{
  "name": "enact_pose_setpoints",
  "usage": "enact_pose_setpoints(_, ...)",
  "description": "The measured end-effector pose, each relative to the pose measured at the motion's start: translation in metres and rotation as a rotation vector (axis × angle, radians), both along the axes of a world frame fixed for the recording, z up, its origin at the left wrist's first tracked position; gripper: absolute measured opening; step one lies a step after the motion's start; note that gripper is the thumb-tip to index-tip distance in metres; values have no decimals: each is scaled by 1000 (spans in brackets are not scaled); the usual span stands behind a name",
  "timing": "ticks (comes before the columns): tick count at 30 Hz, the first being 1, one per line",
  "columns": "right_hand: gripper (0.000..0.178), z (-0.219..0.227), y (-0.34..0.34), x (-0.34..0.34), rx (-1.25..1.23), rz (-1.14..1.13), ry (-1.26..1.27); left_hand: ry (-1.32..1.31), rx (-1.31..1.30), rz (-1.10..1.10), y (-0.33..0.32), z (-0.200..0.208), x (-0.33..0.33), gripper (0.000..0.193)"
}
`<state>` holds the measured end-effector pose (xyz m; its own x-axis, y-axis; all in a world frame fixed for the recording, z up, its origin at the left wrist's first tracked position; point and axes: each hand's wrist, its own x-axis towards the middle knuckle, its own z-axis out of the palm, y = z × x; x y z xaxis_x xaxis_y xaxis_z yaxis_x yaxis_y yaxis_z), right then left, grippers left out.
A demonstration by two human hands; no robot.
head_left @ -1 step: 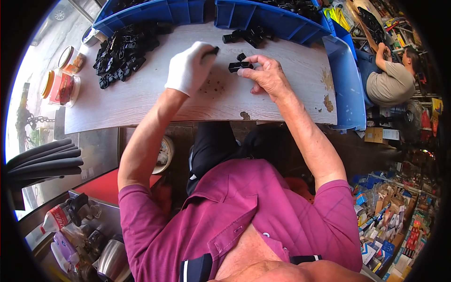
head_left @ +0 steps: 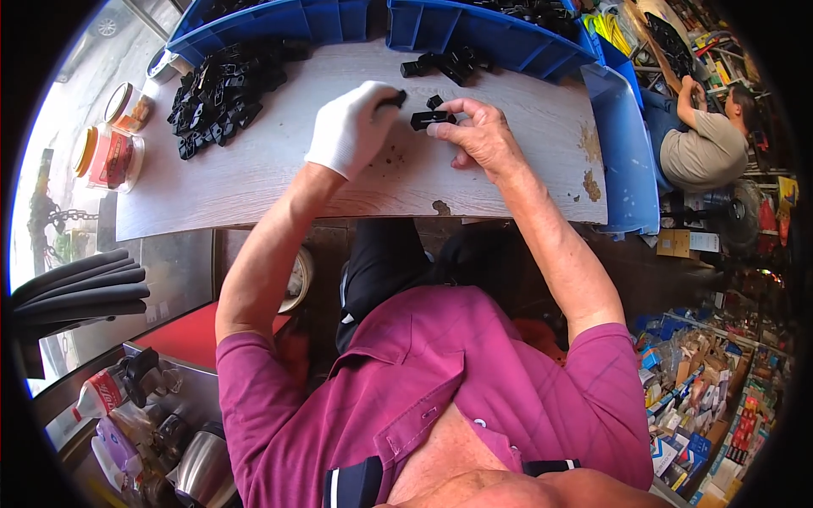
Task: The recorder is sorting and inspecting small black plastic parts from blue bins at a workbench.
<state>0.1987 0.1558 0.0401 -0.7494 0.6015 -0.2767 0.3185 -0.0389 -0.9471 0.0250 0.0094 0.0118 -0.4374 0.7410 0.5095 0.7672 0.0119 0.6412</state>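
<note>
Black block (head_left: 430,121) in right hand (head_left: 481,140); red bottle label (head_left: 107,392), seemingly white-lettered.

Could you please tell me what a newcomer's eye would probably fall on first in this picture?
Probably the bright, white-gloved left grip near the table's middle, holding a small black piece, with the bare right grip beside it holding a black block. Next might come the big heap of black parts on the table's left, and the magenta shirt filling the lower middle.
</note>
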Motion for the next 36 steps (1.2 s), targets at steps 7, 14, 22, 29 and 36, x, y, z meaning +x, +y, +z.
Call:
enact_pose_setpoints(7,39,-3,0,-4,21,55,-65,-15,-80,-162,4,0,17,25)
enact_pose_setpoints(14,37,-3,0,-4,145,52,-117,210,19,-238,10,-4,15,22)
enact_pose_setpoints(22,33,-4,-3,-6,194,77,-130,489,9,-177,1,-9,23,28)
enact_pose_setpoints(29,39,4,-3,-12,278,127,-237,537,-115,-84,-7,-5,33,35)
enact_pose_setpoints(36,38,1,-5,-15,371,140,-294,517,-91,-37,-10,-7,38,34)
